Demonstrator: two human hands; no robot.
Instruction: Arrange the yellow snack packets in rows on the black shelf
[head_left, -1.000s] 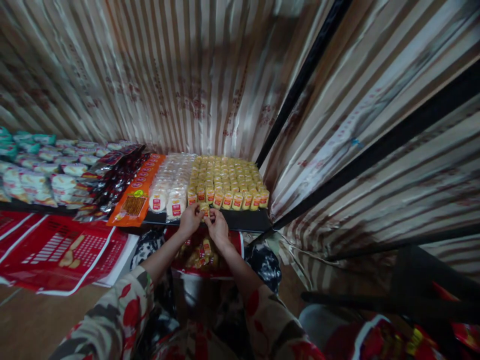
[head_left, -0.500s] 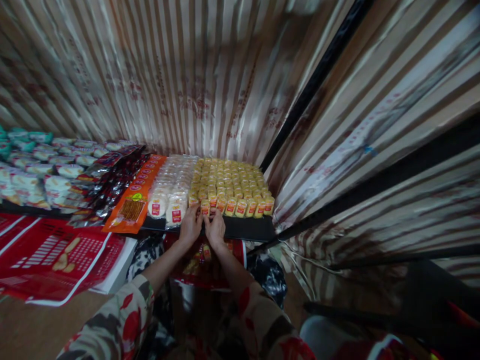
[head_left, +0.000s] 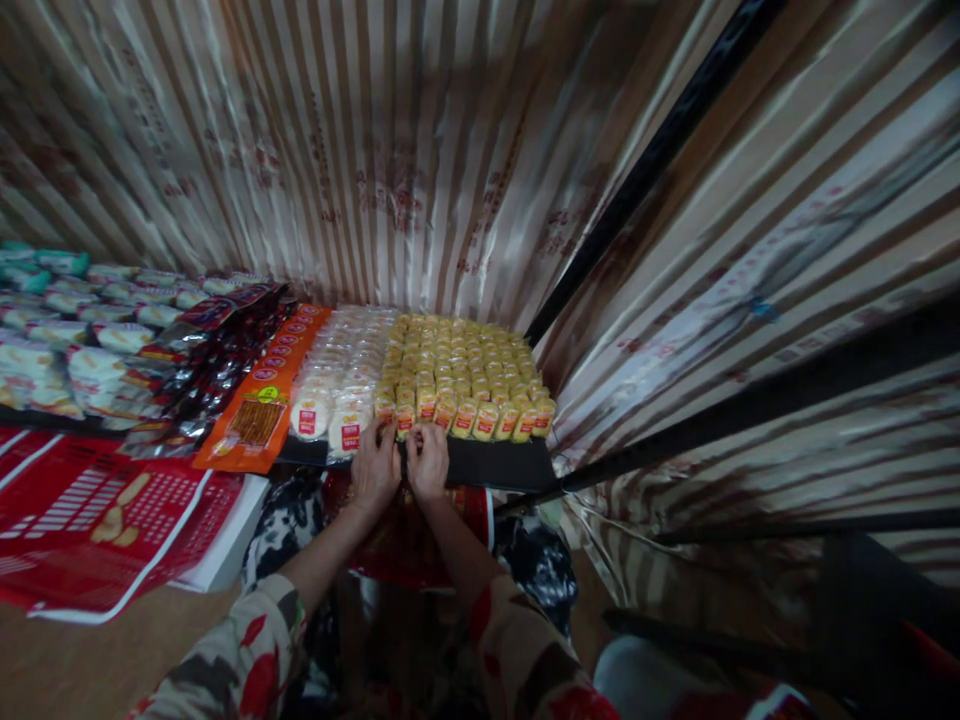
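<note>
Both hands meet at the front edge of the shelf (head_left: 495, 462). The left hand (head_left: 377, 468) and right hand (head_left: 427, 462) pinch a small yellow pack (head_left: 406, 420) in the front row of yellow packs (head_left: 465, 375) (fingers hide most of it). White round packs (head_left: 337, 385) lie just left.

Change over the last second. Both hands, the left hand (head_left: 376, 468) and the right hand (head_left: 427, 463), moved from just below the front edge of the black shelf (head_left: 495, 463) up onto it, beside each other. The small yellow packet (head_left: 406, 421) that they pinched clear of the front row a second ago stood in line with the yellow packets (head_left: 461, 372) at the front edge, fingertips resting against it.
</note>
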